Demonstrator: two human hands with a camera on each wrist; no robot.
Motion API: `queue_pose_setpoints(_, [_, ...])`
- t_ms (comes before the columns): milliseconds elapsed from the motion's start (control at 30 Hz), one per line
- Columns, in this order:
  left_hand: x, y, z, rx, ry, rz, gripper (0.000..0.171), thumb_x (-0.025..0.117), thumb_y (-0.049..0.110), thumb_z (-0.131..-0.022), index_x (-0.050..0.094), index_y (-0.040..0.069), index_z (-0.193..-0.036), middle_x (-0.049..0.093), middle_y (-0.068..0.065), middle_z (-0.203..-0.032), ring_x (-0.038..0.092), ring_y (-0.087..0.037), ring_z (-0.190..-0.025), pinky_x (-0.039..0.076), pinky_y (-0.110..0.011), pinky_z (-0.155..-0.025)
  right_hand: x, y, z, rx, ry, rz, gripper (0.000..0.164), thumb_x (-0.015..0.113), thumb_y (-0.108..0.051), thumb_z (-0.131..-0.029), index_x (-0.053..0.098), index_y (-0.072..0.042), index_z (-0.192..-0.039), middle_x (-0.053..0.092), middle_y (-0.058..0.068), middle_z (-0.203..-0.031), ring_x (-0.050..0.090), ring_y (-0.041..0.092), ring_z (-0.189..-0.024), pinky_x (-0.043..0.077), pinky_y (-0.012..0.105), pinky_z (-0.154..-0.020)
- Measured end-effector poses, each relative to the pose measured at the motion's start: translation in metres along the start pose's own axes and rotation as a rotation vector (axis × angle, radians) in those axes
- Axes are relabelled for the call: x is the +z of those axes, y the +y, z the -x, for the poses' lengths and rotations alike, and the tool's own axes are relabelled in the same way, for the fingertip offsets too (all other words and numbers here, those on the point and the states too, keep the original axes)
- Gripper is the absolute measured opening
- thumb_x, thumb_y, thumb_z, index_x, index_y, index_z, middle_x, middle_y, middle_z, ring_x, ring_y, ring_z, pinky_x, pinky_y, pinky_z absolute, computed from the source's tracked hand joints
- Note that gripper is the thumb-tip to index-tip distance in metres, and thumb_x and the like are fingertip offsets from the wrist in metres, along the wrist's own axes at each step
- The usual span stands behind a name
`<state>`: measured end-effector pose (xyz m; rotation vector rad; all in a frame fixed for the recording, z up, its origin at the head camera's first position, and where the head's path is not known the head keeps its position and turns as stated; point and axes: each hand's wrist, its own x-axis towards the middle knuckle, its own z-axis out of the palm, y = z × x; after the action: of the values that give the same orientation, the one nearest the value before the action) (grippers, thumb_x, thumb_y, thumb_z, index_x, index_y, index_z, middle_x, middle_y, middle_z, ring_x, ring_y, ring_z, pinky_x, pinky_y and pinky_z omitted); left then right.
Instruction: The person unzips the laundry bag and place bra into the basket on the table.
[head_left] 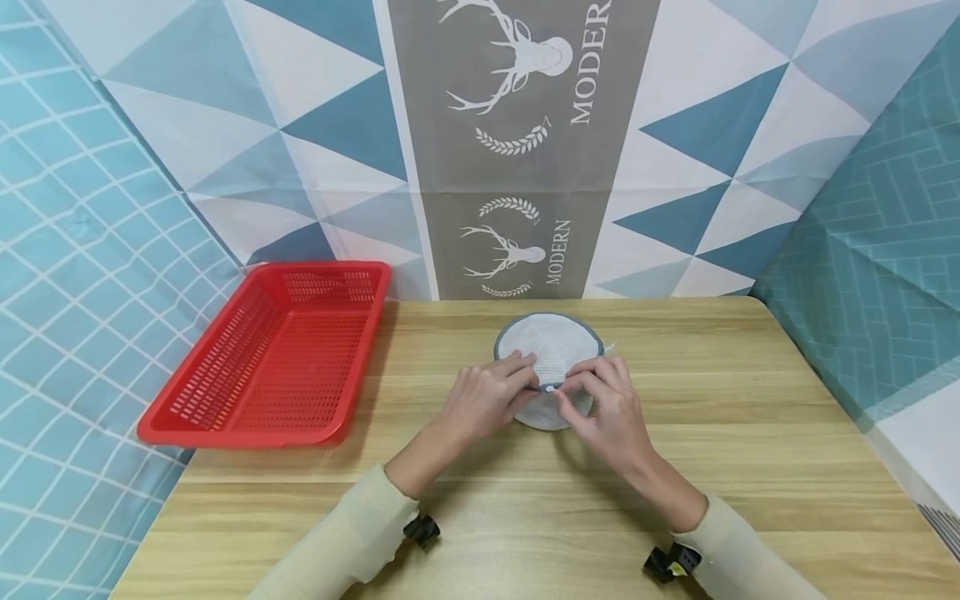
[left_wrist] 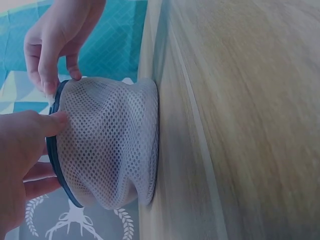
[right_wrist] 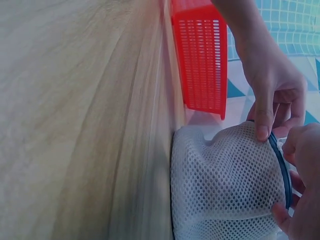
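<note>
A round white mesh laundry bag (head_left: 551, 340) with dark blue-grey trim stands on the table between both hands. In the left wrist view its mesh wall (left_wrist: 110, 145) looks creased, its upper edge ringed by a dark zipper band (left_wrist: 56, 155). My left hand (head_left: 489, 396) pinches that band, thumb on the mesh side and fingers over the top. Opposite it, my right hand (head_left: 613, 412) pinches at the same edge, by a small white zipper pull (head_left: 551, 389). The right wrist view shows the left thumb pressed on the mesh (right_wrist: 230, 170).
A red perforated plastic basket (head_left: 307, 375) sits at the table's left side, behind and left of the left hand. The wooden table (head_left: 750, 433) meets a patterned cloth backdrop (head_left: 517, 167) at its far edge. Black wrist cameras (head_left: 422, 529) hang at both sleeves.
</note>
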<state>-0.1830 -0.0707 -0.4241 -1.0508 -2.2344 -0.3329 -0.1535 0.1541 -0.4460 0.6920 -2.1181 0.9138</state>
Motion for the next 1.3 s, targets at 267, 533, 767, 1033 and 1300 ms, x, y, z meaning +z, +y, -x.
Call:
queue_pose_setpoints(267, [0.0009, -0.0015, -0.0001, 0.001, -0.030, 0.034, 0.012, 0.089, 0.023, -0.097, 0.079, 0.017, -0.097, 0.086, -0.009, -0.130, 0.086, -0.031, -0.116, 0.068, -0.033, -0.066, -0.0010, 0.0016, -0.0013, 0.004, -0.009, -0.008, 0.010, 0.080, 0.003, -0.083, 0.076, -0.006, -0.082, 0.076, 0.012, -0.100, 0.060, 0.030, -0.101, 0.046, 0.026, -0.090])
queue_pose_setpoints(533, [-0.0016, -0.0038, 0.0009, -0.020, -0.062, 0.070, 0.016, 0.088, 0.019, -0.097, 0.073, 0.015, -0.095, 0.083, -0.013, -0.136, 0.084, -0.034, -0.121, 0.064, -0.033, -0.060, -0.0008, 0.0055, -0.0015, 0.013, -0.004, -0.012, 0.010, 0.078, 0.005, -0.082, 0.076, -0.005, -0.082, 0.076, 0.012, -0.099, 0.061, 0.030, -0.100, 0.047, 0.025, -0.090])
queue_pose_setpoints(767, [-0.0004, -0.0049, -0.0015, -0.024, -0.045, 0.026, 0.021, 0.094, 0.024, -0.093, 0.075, 0.018, -0.099, 0.084, -0.009, -0.135, 0.085, -0.030, -0.118, 0.062, -0.031, -0.057, 0.0000, 0.0051, -0.0025, 0.040, -0.008, -0.016, 0.009, 0.080, 0.004, -0.082, 0.077, -0.005, -0.082, 0.075, 0.013, -0.098, 0.060, 0.031, -0.100, 0.045, 0.025, -0.089])
queue_pose_setpoints(1033, [-0.0018, -0.0020, -0.0043, -0.006, -0.039, -0.017, 0.020, 0.093, 0.030, -0.094, 0.075, 0.020, -0.096, 0.087, -0.006, -0.128, 0.087, -0.029, -0.112, 0.061, -0.030, -0.054, 0.0000, 0.0031, -0.0024, 0.050, -0.011, -0.009, 0.008, 0.081, 0.002, -0.082, 0.077, -0.005, -0.081, 0.074, 0.013, -0.097, 0.058, 0.032, -0.099, 0.045, 0.029, -0.091])
queue_pose_setpoints(1300, [-0.0021, -0.0007, -0.0021, -0.007, -0.063, 0.024, 0.019, 0.090, 0.021, -0.096, 0.072, 0.017, -0.093, 0.085, -0.009, -0.133, 0.086, -0.029, -0.114, 0.058, -0.029, -0.051, -0.0025, 0.0043, -0.0011, 0.032, -0.012, -0.007, 0.008, 0.081, 0.003, -0.081, 0.077, -0.004, -0.082, 0.074, 0.013, -0.098, 0.060, 0.032, -0.100, 0.045, 0.026, -0.090])
